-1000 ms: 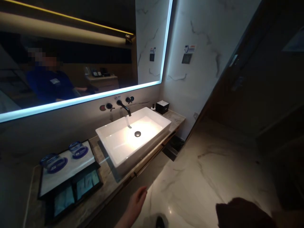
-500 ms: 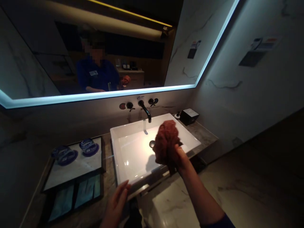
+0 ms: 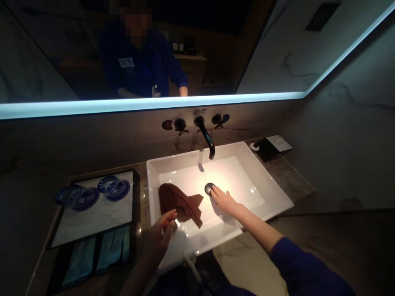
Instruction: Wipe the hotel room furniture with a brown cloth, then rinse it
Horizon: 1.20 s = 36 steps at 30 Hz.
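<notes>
A white rectangular sink (image 3: 268, 181) stands on the counter beneath a black spout (image 3: 206, 137). The reddish-brown cloth (image 3: 179, 201) lies crumpled in the left part of the basin. My left hand (image 3: 163, 232) is at the cloth's near edge, thumb and fingers pressed together; whether they grip the cloth is too unclear to tell. Over the basin's middle, my right hand (image 3: 224, 200) has its fingers stretched out, their tips touching the round dark drain cover (image 3: 210, 189). No cloth is in the right hand.
To the left, a tray (image 3: 133, 205) holds two glasses on blue discs, with packets (image 3: 112, 250) in front. A black box (image 3: 274, 148) sits at the back right. Black tap handles (image 3: 180, 124) and a lit mirror are on the wall.
The cloth has gone from my right hand to the left side of the basin. My right hand has opened and reached down to the drain. The view has moved closer to the sink.
</notes>
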Motion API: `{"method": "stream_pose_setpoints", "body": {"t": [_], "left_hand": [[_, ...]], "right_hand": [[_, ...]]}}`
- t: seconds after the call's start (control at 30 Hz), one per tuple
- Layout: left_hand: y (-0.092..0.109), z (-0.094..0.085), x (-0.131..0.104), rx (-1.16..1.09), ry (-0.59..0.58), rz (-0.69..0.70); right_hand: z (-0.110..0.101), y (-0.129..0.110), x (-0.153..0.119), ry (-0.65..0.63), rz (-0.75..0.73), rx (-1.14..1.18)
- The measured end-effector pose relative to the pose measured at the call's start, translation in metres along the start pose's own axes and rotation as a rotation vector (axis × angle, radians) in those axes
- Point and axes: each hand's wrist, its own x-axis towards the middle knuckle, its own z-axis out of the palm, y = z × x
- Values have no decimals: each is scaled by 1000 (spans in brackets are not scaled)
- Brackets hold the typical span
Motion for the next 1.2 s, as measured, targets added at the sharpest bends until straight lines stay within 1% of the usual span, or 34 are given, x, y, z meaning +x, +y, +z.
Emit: {"method": "stream_pose_setpoints", "body": {"t": [0.07,0.17,0.27,0.37,0.43,0.5,0.6,0.67,0.73,0.8,0.87,0.9,0.93,0.97,1.0,1.03,1.1,1.13,1.2], "left_hand": [[-6,2,0,16,76,-17],[-10,8,-4,14,190,-98],[-11,17,-6,43,296,-175],[-12,25,-4,70,367,-211],[-11,30,0,55,428,-226],[-7,35,4,32,479,-235],[2,42,9,8,526,-235],[7,46,11,15,563,-227],[9,49,12,27,605,-205],[9,51,14,32,619,-187],[8,51,15,23,612,-179],[8,50,15,17,605,-181],[7,49,15,10,600,-185],[7,48,15,4,597,-189],[7,46,14,0,599,-193],[6,44,13,0,598,-194],[4,42,12,-1,595,-193],[2,42,11,-5,590,-193],[-3,43,11,-21,575,-196]], "right_hand": [[2,2,9,-37,-55,-46],[2,5,19,-83,-105,-152],[8,4,27,-113,-100,-234],[18,-1,34,-132,-87,-252],[21,-3,36,-136,-80,-275],[16,-2,35,-134,-93,-299],[-6,-2,32,-134,-159,-295],[-20,-10,31,-133,-234,-265],[-24,-28,31,-132,-346,-196],[-17,-53,31,-128,-441,-66],[-6,-73,33,-130,-472,59],[-2,-77,36,-134,-470,91],[-3,-76,40,-127,-453,113],[-7,-68,45,-99,-427,148],[-16,-55,52,-52,-395,196],[-29,-38,58,11,-351,249],[-62,7,70,152,-252,324],[-80,31,74,198,-216,317],[-111,73,76,250,-155,245]]}}
